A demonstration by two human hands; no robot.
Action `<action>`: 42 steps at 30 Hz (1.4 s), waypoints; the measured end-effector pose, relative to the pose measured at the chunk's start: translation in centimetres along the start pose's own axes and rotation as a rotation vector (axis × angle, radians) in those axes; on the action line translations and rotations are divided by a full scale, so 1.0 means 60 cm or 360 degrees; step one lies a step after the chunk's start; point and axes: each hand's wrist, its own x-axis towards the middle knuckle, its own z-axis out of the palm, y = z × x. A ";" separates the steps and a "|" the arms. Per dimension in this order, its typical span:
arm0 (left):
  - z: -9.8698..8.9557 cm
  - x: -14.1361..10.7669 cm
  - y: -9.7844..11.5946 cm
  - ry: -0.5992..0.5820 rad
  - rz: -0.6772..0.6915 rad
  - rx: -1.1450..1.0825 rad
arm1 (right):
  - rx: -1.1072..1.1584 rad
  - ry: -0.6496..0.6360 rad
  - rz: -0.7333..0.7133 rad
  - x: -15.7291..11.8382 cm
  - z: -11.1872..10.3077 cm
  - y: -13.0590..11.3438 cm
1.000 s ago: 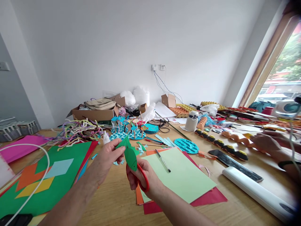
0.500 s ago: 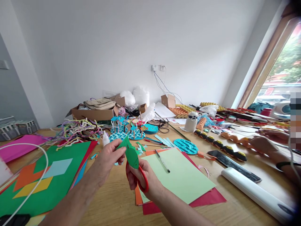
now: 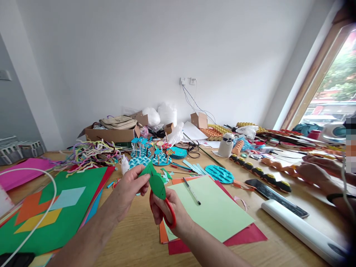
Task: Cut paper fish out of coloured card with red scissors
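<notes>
Between my two hands is a green paper fish (image 3: 157, 186) with a drawn eye and gill line. My left hand (image 3: 135, 182) pinches its tail end between thumb and fingers. Red-handled scissors (image 3: 170, 213) are in my right hand (image 3: 174, 207), fingers through the loops; their blades are hidden behind the green paper. Just right of my right hand lies a pale green sheet (image 3: 214, 207) over orange and dark red paper, with a pen (image 3: 191, 191) on it. Small green and blue paper scraps (image 3: 166, 175) lie beyond the fish.
Stacked coloured paper (image 3: 91, 185) and pipe cleaners (image 3: 93, 154) are at left. Blue egg-carton crafts (image 3: 139, 160) and a glue bottle (image 3: 125, 164) stand ahead. At right are a phone (image 3: 275, 196), a long white case (image 3: 300, 230) and another person's hands (image 3: 314, 170) on an orange carton strip.
My hands, the fish and the scissors stay almost in place, with only a tiny shift. The other person's hands at right have moved slightly.
</notes>
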 end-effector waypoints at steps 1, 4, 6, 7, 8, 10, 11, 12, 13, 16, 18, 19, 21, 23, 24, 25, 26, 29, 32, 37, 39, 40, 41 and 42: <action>0.000 0.000 0.001 -0.0006 0.0005 0.0002 | 0.0002 0.0003 -0.0005 0.000 0.000 0.000; 0.001 -0.002 0.002 -0.0016 0.0021 0.0004 | 0.0003 0.0018 -0.0022 -0.001 0.001 0.003; 0.001 -0.002 0.001 -0.0016 0.0032 -0.0008 | 0.0000 0.0017 -0.0035 -0.001 0.000 0.006; 0.001 -0.002 0.001 -0.0018 0.0039 -0.0016 | 0.0000 0.0014 -0.0042 -0.001 0.000 0.008; 0.001 -0.003 0.001 -0.0020 0.0044 -0.0024 | 0.0001 0.0010 -0.0049 -0.001 -0.001 0.009; 0.000 -0.003 0.000 -0.0023 0.0048 -0.0038 | -0.0002 0.0008 -0.0059 0.000 -0.001 0.010; 0.001 -0.003 0.000 -0.0024 0.0045 -0.0042 | -0.0006 0.0013 -0.0058 0.000 -0.001 0.009; 0.001 -0.002 -0.001 -0.0026 0.0042 -0.0044 | -0.0014 0.0022 -0.0052 0.000 -0.001 0.008; 0.001 -0.002 -0.001 -0.0025 0.0040 -0.0046 | -0.0025 0.0031 -0.0041 0.000 0.000 0.007; 0.002 -0.002 -0.001 -0.0021 0.0037 -0.0053 | -0.0053 0.0044 -0.0017 -0.001 0.000 0.004; 0.003 -0.003 -0.001 -0.0011 0.0036 -0.0060 | -0.0060 0.0048 -0.0010 -0.001 0.001 0.003; 0.003 -0.003 -0.001 -0.0006 0.0036 -0.0062 | -0.0060 0.0050 -0.0009 -0.001 0.001 0.003; 0.005 -0.005 0.001 0.0001 0.0041 -0.0065 | -0.0051 0.0054 -0.0011 -0.001 0.001 0.003; 0.006 -0.006 0.002 -0.0001 0.0045 -0.0068 | -0.0029 0.0054 -0.0018 -0.001 0.002 0.003; 0.006 -0.005 0.002 -0.0006 0.0044 -0.0068 | -0.0017 0.0056 -0.0020 -0.001 0.003 0.002; 0.007 -0.005 0.002 -0.0008 0.0041 -0.0068 | -0.0011 0.0059 -0.0021 -0.001 0.003 0.002; 0.007 -0.005 0.002 -0.0012 0.0037 -0.0067 | -0.0011 0.0065 -0.0020 -0.001 0.004 0.001; 0.008 -0.004 0.001 -0.0018 0.0036 -0.0060 | -0.0023 0.0082 -0.0020 -0.001 0.005 -0.001; 0.007 -0.007 -0.002 -0.0028 0.0043 -0.0056 | -0.0048 0.0081 -0.0025 -0.002 0.004 -0.001; 0.004 -0.008 -0.003 -0.0039 0.0040 -0.0063 | -0.0099 0.0070 -0.0037 -0.003 0.003 -0.003; 0.004 -0.006 -0.002 -0.0041 0.0038 -0.0060 | -0.0132 0.0089 -0.0036 -0.003 0.005 -0.006; 0.004 -0.006 -0.001 -0.0040 0.0041 -0.0059 | -0.0149 0.0102 -0.0031 -0.004 0.005 -0.007; 0.003 -0.005 -0.001 -0.0038 0.0042 -0.0055 | -0.0164 0.0117 -0.0025 -0.004 0.006 -0.008; 0.003 -0.005 0.000 -0.0035 0.0047 -0.0051 | -0.0177 0.0133 -0.0016 -0.004 0.006 -0.009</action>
